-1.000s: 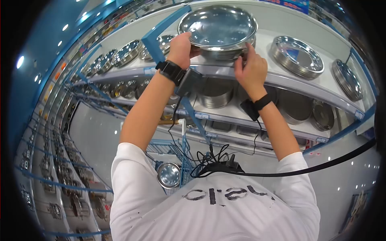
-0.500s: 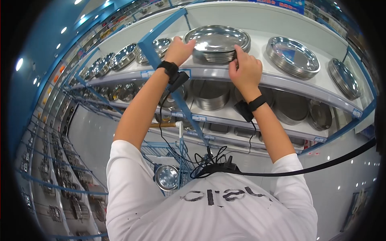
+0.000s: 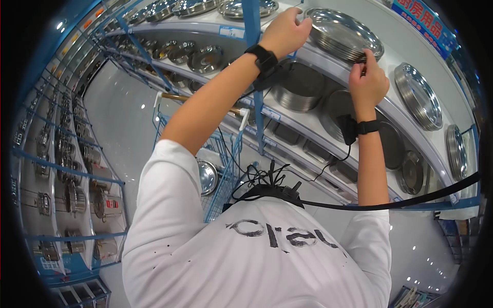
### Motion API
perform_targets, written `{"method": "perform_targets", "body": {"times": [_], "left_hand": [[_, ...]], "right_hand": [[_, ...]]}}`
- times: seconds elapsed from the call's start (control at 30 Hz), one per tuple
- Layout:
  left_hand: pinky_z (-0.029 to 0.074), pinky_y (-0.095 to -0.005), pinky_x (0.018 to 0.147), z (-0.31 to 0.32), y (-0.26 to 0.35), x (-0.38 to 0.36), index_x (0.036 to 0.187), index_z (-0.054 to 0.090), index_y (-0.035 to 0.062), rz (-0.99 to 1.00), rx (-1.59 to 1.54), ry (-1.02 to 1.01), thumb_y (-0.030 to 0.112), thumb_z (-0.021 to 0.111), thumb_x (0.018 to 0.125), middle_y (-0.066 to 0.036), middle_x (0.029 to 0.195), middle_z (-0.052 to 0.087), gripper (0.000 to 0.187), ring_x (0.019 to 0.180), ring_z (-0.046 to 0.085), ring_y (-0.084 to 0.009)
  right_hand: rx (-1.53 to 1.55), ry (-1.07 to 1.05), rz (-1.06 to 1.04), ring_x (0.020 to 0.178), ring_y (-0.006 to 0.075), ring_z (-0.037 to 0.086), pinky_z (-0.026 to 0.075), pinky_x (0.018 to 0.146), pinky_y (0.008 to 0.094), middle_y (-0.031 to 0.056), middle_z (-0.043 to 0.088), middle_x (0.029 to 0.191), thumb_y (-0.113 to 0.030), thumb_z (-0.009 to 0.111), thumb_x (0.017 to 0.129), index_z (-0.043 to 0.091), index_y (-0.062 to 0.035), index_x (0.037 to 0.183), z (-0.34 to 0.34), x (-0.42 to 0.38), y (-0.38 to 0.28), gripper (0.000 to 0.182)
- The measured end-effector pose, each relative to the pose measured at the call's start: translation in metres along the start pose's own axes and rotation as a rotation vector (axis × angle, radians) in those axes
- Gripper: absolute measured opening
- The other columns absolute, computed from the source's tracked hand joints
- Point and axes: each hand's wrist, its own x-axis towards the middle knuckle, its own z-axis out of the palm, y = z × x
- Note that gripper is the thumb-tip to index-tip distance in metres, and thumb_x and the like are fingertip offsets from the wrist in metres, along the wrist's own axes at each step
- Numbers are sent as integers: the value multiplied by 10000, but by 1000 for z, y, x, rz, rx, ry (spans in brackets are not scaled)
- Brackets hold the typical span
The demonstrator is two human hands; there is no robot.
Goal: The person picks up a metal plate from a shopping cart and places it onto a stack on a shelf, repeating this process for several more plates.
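A stack of round, shiny metal plates (image 3: 343, 32) rests on the white upper shelf (image 3: 390, 61), between my two hands. My left hand (image 3: 287, 32) is at the stack's left side, its thumb by the rim and its index finger stretched apart from it. At the front right edge, my right hand (image 3: 368, 79) has its index finger on the rim and its other fingers curled at the plates' sides. Its fingertips are partly hidden. Both wrists wear black straps with small devices.
More stacked metal plates (image 3: 418, 96) lie to the right. Large round pans (image 3: 298, 87) fill the shelf below. A blue post (image 3: 252, 25) rises beside my left forearm. A blue cart (image 3: 223, 159) holding a metal bowl (image 3: 207, 176) stands at lower left.
The view has turned and shifted, so the shelf and stack sit farther right and higher. Both hands stay at the same plate stack. My left thumb has moved back from over the rim.
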Motion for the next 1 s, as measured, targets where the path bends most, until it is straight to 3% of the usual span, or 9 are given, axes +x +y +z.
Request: {"method": "perform_targets", "body": {"times": [0.07,0.1,0.2,0.33,0.4,0.5,0.63,0.73,1.0], "left_hand": [[455,-426,875,-23,10,-37,1179,529,-59,65,-241,203,342,490,905,-234,1079,618,487,1027,596,-324],[456,-252,777,-33,3,-47,1174,539,22,10,-522,151,258,522,958,-34,980,595,320,895,564,-134],[455,-282,774,-81,28,-104,1072,546,39,-355,-1104,224,275,503,957,-55,981,587,265,897,566,-163],[462,-356,805,-141,51,-155,1013,572,4,-267,-1435,326,278,487,931,-117,923,606,298,906,574,-233],[387,-423,940,-180,42,-179,1265,446,-56,-168,-1474,200,286,423,966,-188,1148,565,456,1109,516,-273],[390,-425,966,-230,30,-226,1216,486,-68,-66,-1532,196,303,454,949,-202,1213,542,458,1159,500,-304],[345,-422,1014,-301,-6,-319,1251,440,-53,-110,-1167,537,240,391,986,-178,1247,496,397,1189,457,-283],[368,-383,959,-320,-42,-377,1173,508,-6,-444,-633,1102,269,452,968,-115,1152,544,348,1145,490,-250],[439,-317,701,-303,-234,-578,1012,568,53,-1104,-217,1192,250,582,854,-64,945,620,254,838,608,-183]], "right_hand": [[15,-1,0,659,220,589,403,636,392,-39,621,653,-182,606,737,639,-198,1076,2,0,0,341],[24,14,3,656,223,588,403,635,396,-41,620,653,-181,604,738,641,-202,1071,4,-1,2,336],[-2,11,-3,629,213,590,403,619,388,-34,621,645,-175,594,738,647,-204,1056,6,-1,2,323],[22,-4,4,622,192,607,419,604,378,-22,629,640,-172,589,736,653,-203,1051,4,-1,-1,323],[13,1,-7,617,211,625,457,594,372,0,650,659,-162,590,736,662,-202,1055,4,0,1,329],[42,-4,17,613,233,634,480,583,372,28,664,678,-151,591,742,666,-204,1079,5,-1,2,349],[43,-26,32,620,233,642,486,583,367,50,675,701,-155,602,757,664,-205,1109,6,-1,3,361],[57,-30,55,636,221,647,486,597,359,35,679,717,-175,597,774,655,-214,1138,7,-3,3,371],[-36,-115,202,775,175,663,493,713,323,-11,685,835,-237,571,818,632,-241,1179,15,-3,12,367]]}}
